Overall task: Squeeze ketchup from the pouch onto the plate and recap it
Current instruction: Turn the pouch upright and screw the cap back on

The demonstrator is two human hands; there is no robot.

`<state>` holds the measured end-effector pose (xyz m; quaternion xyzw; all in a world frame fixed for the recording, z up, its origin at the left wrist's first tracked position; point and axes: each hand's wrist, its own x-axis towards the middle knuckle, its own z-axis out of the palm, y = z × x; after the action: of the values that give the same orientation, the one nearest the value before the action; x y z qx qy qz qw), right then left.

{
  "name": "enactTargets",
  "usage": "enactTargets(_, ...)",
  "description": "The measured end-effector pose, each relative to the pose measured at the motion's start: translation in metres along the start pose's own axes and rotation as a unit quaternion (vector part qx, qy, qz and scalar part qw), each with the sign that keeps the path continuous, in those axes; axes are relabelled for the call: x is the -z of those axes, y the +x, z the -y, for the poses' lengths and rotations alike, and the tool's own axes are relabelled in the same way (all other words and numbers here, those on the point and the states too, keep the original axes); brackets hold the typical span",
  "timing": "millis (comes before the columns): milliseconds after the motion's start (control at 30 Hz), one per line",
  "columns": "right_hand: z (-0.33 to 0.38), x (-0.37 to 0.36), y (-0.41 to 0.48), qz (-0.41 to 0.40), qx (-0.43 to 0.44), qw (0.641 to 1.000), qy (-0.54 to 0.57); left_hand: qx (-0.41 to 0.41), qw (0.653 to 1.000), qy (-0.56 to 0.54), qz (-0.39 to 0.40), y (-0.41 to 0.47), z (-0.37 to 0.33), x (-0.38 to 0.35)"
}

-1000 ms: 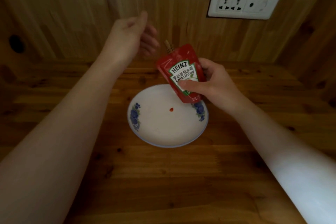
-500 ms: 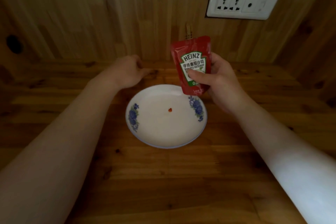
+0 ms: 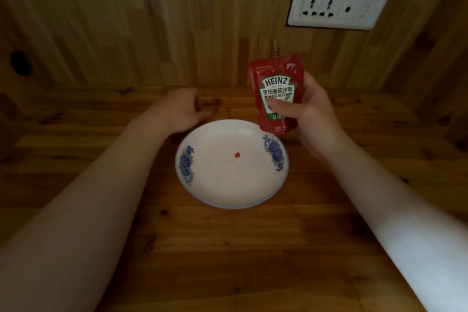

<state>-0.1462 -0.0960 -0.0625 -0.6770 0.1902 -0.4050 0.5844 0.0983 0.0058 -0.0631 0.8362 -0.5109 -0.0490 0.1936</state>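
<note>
A wood-panelled wall with a white socket plate [image 3: 338, 6] backs a knotty wooden table [image 3: 228, 248] in dim light. The right hand [image 3: 307, 114] grips the red Heinz ketchup pouch [image 3: 277, 88] around its lower half, thumb pressed across the label. A second ago the pouch leaned with its spout toward the left hand; now it stands upright, its bare spout [image 3: 274, 47] pointing up, raised over the far edge of the plate [image 3: 253, 192] that lies between the two forearms. The left hand [image 3: 177, 109], which was lifted beside the spout a second ago, has dropped to the table just beyond the plate's far-left rim, its fingers curled under; I cannot tell whether it holds anything. No cap is visible on the spout or on the table, so it may be hidden under that hand. One small red dot of ketchup [image 3: 237, 155] sits at the plate's centre. The squeezing looks done, and by my reading the left hand is fetching the cap, so screwing it back on is what remains.
</note>
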Motion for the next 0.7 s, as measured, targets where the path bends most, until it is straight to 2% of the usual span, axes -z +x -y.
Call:
enactTargets(300, 0.002, -0.002, 0.0, -0.026, -0.002, 1.0, 0.004, -0.002, 0.999, -0.03, -0.02, 0.002, -0.001, 0.001)
enactTargets(433, 0.006, -0.004, -0.002, -0.038, -0.003, 0.999, 0.003, -0.004, 0.989, -0.141, -0.033, 0.001, -0.01, 0.005)
enactTargets(533, 0.009, -0.005, -0.004, -0.049, -0.002, 0.999, -0.004, -0.01, 0.964, -0.263, -0.027, -0.005, -0.02, 0.013)
enactTargets(700, 0.017, -0.009, -0.009, -0.054, 0.012, 0.998, -0.021, -0.046, 0.927, -0.371, -0.026, -0.015, -0.037, 0.024)
